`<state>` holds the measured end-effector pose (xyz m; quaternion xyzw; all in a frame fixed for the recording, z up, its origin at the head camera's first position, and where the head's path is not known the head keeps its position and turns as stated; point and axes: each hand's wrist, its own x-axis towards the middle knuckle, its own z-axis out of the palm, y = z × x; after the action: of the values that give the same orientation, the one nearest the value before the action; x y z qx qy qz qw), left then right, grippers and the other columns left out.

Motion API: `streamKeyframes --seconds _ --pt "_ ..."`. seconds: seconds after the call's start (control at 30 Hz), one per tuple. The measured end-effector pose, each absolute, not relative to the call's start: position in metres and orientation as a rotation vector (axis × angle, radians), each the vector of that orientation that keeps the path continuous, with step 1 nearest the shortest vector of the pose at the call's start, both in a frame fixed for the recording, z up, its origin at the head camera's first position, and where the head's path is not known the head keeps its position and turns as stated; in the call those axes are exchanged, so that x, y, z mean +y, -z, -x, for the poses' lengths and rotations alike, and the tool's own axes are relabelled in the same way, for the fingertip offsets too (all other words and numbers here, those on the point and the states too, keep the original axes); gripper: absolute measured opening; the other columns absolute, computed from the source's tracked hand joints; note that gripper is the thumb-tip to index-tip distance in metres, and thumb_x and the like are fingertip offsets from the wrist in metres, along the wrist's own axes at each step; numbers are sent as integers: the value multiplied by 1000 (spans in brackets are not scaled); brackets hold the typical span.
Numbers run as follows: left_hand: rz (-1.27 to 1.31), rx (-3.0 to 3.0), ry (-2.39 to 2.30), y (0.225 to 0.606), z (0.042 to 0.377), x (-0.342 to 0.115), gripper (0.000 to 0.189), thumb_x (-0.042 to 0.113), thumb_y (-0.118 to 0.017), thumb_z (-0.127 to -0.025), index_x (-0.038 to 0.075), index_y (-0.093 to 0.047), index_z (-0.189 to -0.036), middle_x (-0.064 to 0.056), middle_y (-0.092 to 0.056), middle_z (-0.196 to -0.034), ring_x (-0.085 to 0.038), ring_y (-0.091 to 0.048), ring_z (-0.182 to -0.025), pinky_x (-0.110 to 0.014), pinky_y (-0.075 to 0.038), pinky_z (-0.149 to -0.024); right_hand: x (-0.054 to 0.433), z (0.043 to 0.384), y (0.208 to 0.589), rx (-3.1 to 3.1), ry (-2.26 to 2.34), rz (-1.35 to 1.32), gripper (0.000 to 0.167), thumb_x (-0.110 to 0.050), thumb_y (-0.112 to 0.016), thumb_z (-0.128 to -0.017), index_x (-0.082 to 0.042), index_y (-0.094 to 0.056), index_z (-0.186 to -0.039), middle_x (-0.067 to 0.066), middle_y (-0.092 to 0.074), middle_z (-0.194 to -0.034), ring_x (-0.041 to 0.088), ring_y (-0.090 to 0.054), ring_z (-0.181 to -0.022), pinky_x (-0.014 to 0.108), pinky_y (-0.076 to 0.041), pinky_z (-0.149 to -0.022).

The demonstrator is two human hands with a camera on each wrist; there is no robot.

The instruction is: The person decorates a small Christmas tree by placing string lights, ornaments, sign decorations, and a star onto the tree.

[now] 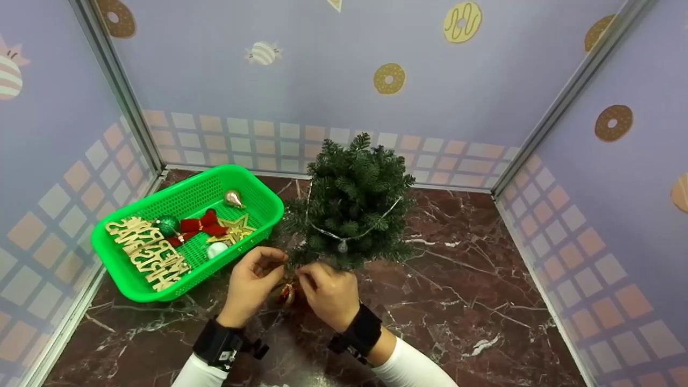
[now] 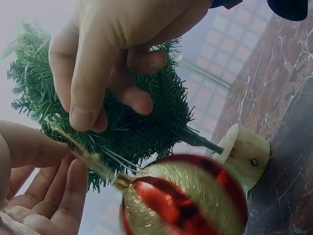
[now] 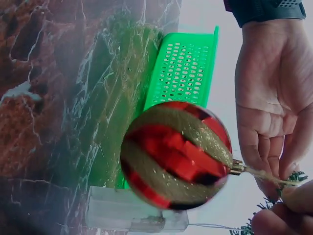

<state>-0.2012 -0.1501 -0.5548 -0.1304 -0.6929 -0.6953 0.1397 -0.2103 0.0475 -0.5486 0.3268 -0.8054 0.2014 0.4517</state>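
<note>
Hanging the red-and-gold striped bauble (image 3: 176, 154) on the little Christmas tree (image 1: 360, 204) looks to be the step in hand. The bauble dangles by its cord (image 3: 261, 174) in front of the lower branches, clear of the table (image 1: 446, 328). The left hand (image 1: 250, 282) pinches the cord between thumb and fingers; the right hand (image 1: 333, 295), close beside it, has its fingertips drawn together and seems to pinch the cord's far end, though needles and blur make that hard to confirm. The next move probably calls for spreading the loop, slipping it over a twig, and letting the weight down gently.

To the left, the green perforated basket (image 1: 185, 196) holds more trimmings: gold Merry Christmas lettering (image 1: 145, 252) along its near left end, a glittery green bauble (image 1: 166, 226), a red bow (image 1: 204, 224) beside it, gold stars (image 1: 239, 230), a white bauble (image 1: 217, 249) by the near wall, and a rose-gold teardrop ornament (image 1: 233, 198) apart toward the far end.
</note>
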Motion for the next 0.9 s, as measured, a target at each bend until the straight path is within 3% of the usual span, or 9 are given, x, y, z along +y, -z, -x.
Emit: streamKeyframes --seconds 0.23,0.57,0.77,0.9 --pt "347 -2016 2001 557 200 -153 26 -13 -70 -95 0 -72 -116 -19 -74 -116 -12 -74 -109 -24 -60 -92 62 201 563 -2062 -549 -808 17 -18 -89 -86 -20 -74 -91 -8 -76 -78 7 -66 -54 26 -53 -47" --pt "323 -2017 1991 558 200 -155 23 -13 -72 -94 1 -73 -112 -18 -75 -114 -13 -75 -104 -24 -61 -86 112 205 615 -2194 -595 -677 17 -21 -93 -80 -20 -77 -89 -5 -79 -79 9 -72 -61 29 -56 -54" --pt "299 -2017 2011 558 199 -157 24 -14 -72 -93 0 -73 -112 -17 -75 -114 -14 -75 -105 -25 -61 -88 136 218 632 -2371 -748 -472 9 -28 -86 -90 -22 -81 -94 -7 -78 -79 10 -71 -66 33 -56 -60" --pt "304 -2018 2015 558 199 -157 23 -13 -72 -93 0 -73 -113 -17 -75 -115 -15 -75 -106 -25 -61 -88 146 228 635 -2484 -1022 -322 14 -34 -79 -98 -21 -80 -102 -5 -77 -86 11 -71 -74 31 -58 -68"
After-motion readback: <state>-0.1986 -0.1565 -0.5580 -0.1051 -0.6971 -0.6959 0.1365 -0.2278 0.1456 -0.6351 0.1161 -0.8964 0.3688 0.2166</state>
